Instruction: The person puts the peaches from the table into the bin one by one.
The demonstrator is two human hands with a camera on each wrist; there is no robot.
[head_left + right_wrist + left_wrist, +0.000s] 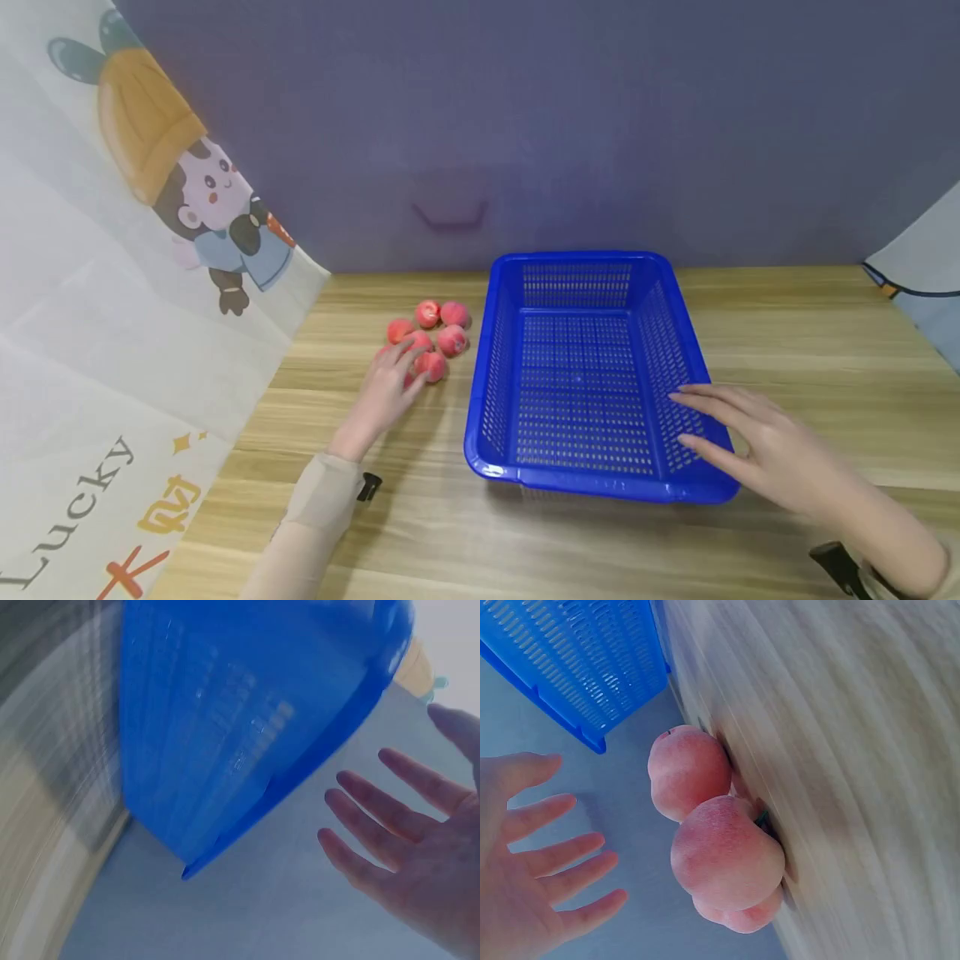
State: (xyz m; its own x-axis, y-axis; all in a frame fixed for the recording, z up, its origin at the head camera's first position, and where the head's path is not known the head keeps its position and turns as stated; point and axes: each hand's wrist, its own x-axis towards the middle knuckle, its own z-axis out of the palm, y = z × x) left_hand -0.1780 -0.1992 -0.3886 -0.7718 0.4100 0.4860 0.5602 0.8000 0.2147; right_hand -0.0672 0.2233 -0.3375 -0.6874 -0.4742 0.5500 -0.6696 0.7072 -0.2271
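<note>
Several pink-red peaches (452,340) lie in a cluster on the wooden table, left of a blue plastic basket (600,482). My left hand (384,392) hovers over the near left side of the cluster, fingers spread, hiding some of the fruit. In the left wrist view that hand (525,885) stands apart from the peaches (727,855), its palm bare. At the basket's right side, my right hand (772,442) is held over the rim with fingers extended. The right wrist view shows a gap between this hand (435,870) and the basket's wall (202,735).
Behind the table (795,333) rises a grey-blue panel (600,125). A white sheet with a cartoon figure (217,196) and lettering covers the left side. At the far right a black cable (922,292) runs across a pale sheet.
</note>
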